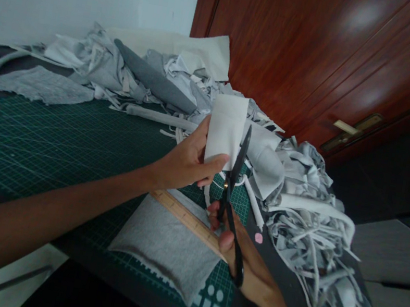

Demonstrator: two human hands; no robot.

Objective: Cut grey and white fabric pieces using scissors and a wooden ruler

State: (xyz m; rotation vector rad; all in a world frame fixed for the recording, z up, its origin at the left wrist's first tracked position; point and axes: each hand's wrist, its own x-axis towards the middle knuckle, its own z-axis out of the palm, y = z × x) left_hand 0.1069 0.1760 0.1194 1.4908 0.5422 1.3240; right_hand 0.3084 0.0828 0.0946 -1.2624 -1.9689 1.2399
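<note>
My left hand (192, 156) is closed on a white rectangular piece of fabric (227, 125), held upright above the mat with the thumb across its lower part. In my right hand (239, 249) is a pair of black scissors (240, 165), its blades pointing up along the right edge of the white piece. The blades stand partly apart. Below the hands, a grey piece of fabric (170, 237) lies on the green cutting mat (63, 144). Across the grey piece rests a wooden ruler (186, 217), its right end partly behind my right hand.
Heaps of grey and white fabric scraps (106, 62) line the back of the table. Tangled fabric strips (308, 240) lie along the right side. Near my right hand is a small pink piece (259, 238). A brown wooden door (287, 46) stands behind the table.
</note>
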